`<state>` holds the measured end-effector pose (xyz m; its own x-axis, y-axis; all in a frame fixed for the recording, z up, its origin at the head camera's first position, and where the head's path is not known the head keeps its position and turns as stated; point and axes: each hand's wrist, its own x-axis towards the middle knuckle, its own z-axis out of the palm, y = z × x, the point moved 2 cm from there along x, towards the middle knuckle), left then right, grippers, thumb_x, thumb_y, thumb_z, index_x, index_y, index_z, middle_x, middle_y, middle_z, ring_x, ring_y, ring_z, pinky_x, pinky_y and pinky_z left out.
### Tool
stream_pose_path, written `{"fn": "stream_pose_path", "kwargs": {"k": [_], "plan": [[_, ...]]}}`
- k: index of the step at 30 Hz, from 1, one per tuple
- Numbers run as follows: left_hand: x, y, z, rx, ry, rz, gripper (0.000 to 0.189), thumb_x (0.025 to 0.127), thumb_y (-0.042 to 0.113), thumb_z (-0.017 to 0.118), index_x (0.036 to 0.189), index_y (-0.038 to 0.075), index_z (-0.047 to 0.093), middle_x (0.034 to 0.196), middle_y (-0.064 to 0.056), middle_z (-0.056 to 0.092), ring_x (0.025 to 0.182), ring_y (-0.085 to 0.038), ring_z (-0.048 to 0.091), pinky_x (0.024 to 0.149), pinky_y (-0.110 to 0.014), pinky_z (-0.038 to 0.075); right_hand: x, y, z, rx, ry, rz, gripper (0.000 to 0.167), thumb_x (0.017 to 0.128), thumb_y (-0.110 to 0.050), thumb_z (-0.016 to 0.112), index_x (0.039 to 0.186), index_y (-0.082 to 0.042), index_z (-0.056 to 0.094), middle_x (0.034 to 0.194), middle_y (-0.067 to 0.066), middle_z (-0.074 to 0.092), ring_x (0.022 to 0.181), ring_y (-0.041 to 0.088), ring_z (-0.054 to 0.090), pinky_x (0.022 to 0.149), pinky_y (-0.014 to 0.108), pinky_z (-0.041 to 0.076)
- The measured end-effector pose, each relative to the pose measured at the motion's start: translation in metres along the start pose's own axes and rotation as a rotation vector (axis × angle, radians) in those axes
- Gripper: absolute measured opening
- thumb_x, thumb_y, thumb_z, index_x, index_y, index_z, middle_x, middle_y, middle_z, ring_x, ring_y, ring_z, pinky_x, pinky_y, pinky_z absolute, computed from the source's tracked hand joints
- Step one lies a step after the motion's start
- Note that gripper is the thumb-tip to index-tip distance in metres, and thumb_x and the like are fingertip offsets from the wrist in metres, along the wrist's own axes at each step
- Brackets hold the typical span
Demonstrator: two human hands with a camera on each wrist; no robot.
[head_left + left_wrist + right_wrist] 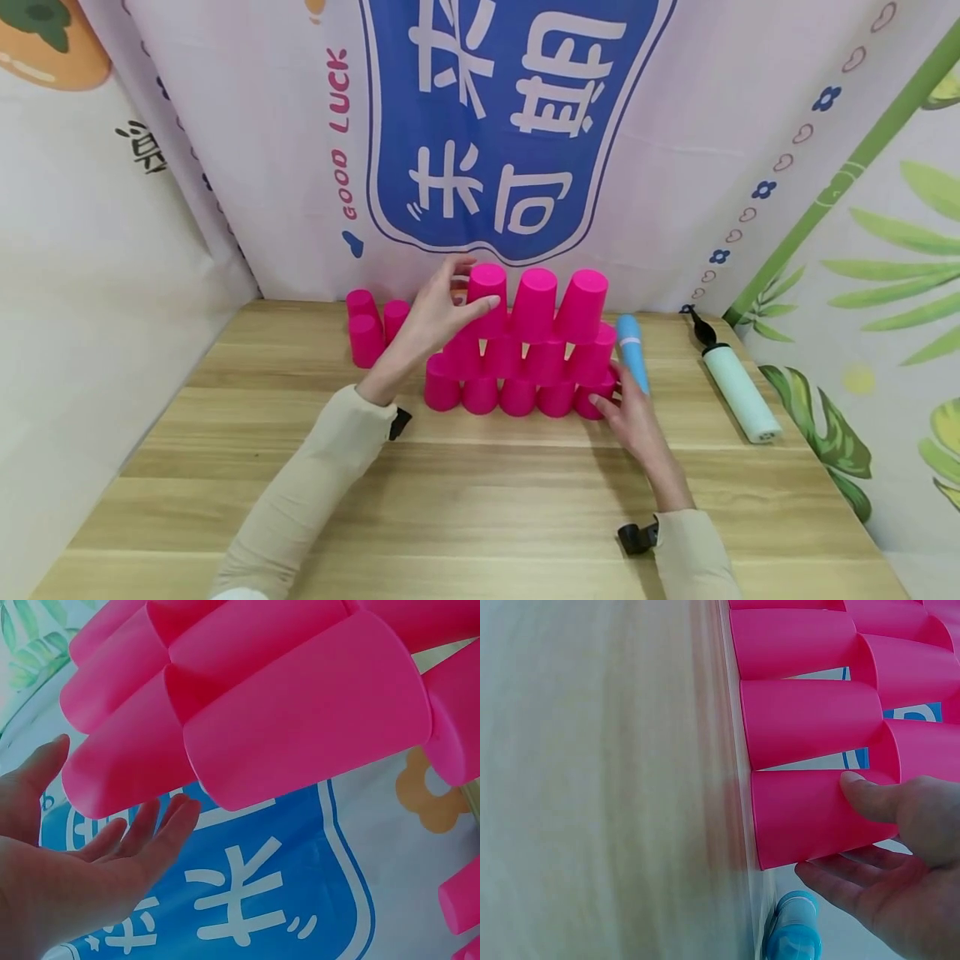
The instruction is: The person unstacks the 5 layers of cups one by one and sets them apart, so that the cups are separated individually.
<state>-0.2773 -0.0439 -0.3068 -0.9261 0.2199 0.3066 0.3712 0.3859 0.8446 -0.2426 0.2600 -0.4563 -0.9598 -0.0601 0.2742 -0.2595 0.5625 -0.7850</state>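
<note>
closest to me, beige sleeves (315, 475) reach in over a wood table (480, 508), a small black gadget (637, 539) at the right cuff. right hand (632, 417) is next, low down: clamped on the bottom right cup (810, 814), thumb on its front, fingers round its outer side.

that cup ends a wall of pink cups (517, 397), all mouth down. five in the bottom row, four in the middle, three on top, each cup bridging two below. stands toward the back of the table, upright.

left hand (433, 318) is up high at the top left cup (487, 287). thumb and fingers are apart, one to each side of it, not clamped; i can't tell if the thumb touches. cup sits on the middle row.

right of the wall, just beside: blue stick (633, 358) with a white band. farther right, pale green pump (738, 392) with black nozzle, lying slanted. left of the wall, loose pink cups (366, 342), three showing, bunched together.

behind everything, hanging cloth (285, 150) with a big blue sign, white characters, pink "good luck" lettering running sideways.
</note>
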Motion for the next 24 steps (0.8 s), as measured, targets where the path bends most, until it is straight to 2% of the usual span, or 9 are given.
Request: {"fn": "stream_pose_path", "kwargs": {"k": [16,21,24], "plan": [[0.002,-0.008,-0.001,0.001,0.033,0.046,0.064,0.082,0.020,0.076,0.136,0.008,0.043,0.124,-0.010,0.054,0.110,-0.026,0.055,0.088,-0.039,0.053,0.001,-0.001,0.000,-0.012,-0.016,0.017,0.065,0.091,0.000,0.063,0.146,0.001,0.029,0.137,0.024,0.046,0.120,0.041,0.051,0.095,0.050,0.047],[0.001,-0.008,-0.007,-0.018,0.068,0.074,0.063,0.082,0.019,0.075,0.135,0.007,0.042,0.124,-0.010,0.054,0.112,-0.026,0.054,0.091,-0.038,0.052,0.001,0.000,0.000,-0.022,-0.010,0.009,0.064,0.091,0.000,0.063,0.146,0.001,0.029,0.135,0.025,0.047,0.120,0.040,0.051,0.095,0.049,0.047],[0.000,-0.007,-0.014,-0.028,0.110,0.084,0.062,0.083,0.018,0.075,0.134,0.006,0.042,0.125,-0.011,0.054,0.112,-0.026,0.054,0.091,-0.039,0.051,0.002,0.001,0.000,-0.024,-0.009,0.008,0.064,0.091,0.000,0.063,0.146,0.001,0.029,0.135,0.025,0.048,0.120,0.040,0.051,0.095,0.049,0.048]]}}
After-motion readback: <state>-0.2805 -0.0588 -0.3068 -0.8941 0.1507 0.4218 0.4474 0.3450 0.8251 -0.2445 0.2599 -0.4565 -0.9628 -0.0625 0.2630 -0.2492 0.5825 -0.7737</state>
